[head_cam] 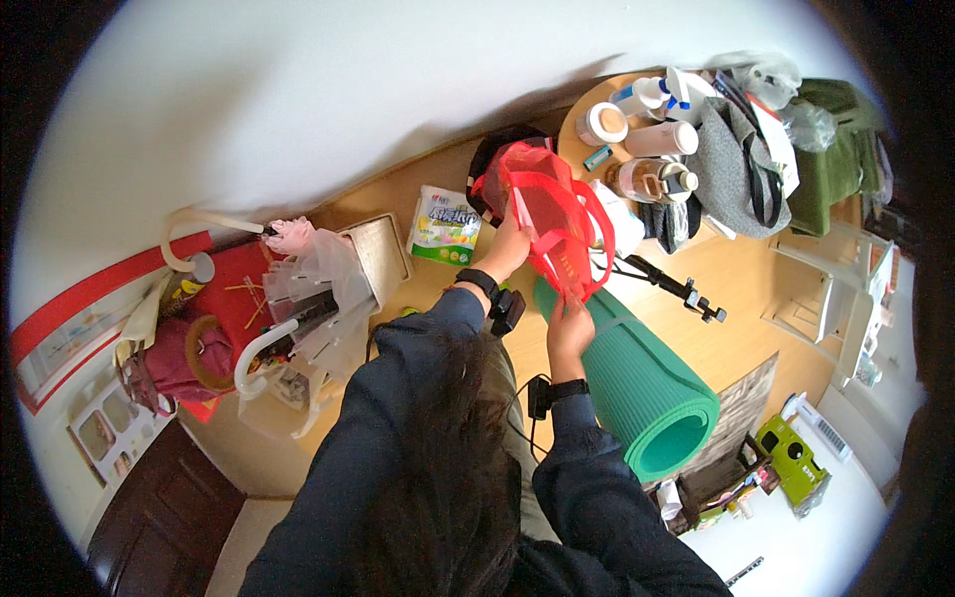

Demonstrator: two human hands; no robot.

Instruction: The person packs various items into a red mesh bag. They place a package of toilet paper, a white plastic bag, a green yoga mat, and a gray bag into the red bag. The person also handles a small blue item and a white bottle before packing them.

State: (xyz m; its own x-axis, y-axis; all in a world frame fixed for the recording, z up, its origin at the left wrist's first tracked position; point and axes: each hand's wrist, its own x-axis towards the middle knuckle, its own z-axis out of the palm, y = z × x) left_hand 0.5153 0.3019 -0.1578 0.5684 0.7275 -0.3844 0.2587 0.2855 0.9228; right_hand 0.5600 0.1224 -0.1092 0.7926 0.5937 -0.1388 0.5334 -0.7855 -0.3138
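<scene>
A red mesh tote bag (548, 198) with red strap handles hangs between my two hands. My left hand (509, 245) grips its near left rim. With thumb and fingers, my right hand (571, 328) pinches the edge at the lower right, close to one handle. Through the bag's opening I see a pale inner face; any contents cannot be made out. Just beyond my right hand stands a rolled green exercise mat (642, 380), held by a strap. Left of the bag, a pack of paper tissues (445, 225) rests on the floor by the wall.
A round wooden table (578, 153) holds a spray bottle (642, 95), a tumbler (660, 139), a drink bottle (649, 181) and a grey fabric bag (735, 160). Beside the mat lies a black tripod (671, 287). Umbrellas (321, 287) stand at left, near a dark door (168, 515).
</scene>
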